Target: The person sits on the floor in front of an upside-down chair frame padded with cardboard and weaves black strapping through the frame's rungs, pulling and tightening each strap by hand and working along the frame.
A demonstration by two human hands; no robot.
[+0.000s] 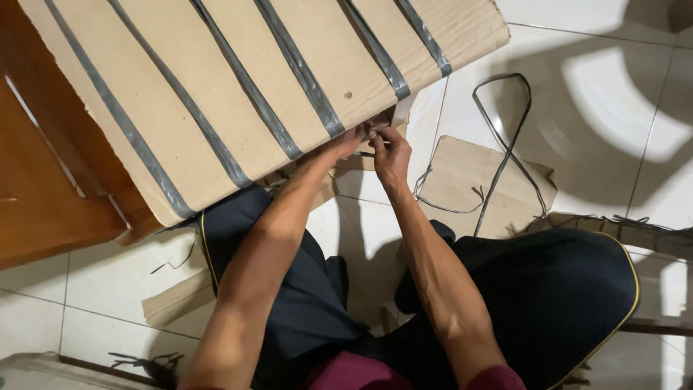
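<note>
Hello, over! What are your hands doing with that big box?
Both hands, left and right, pinch at the strapped cardboard box's lower edge. Cut strap loose on tile floor. Nothing blocking.

I sit on the white tile floor [599, 94] with a big cardboard box [238, 87] tilted over my knees, grey straps [303, 76] running across it. My left hand [346, 142] and right hand [392, 153] meet at its lower edge, fingertips pinching there. A loose strap [505, 137] lies over a cardboard scrap [462, 180] beside my right arm.
</note>
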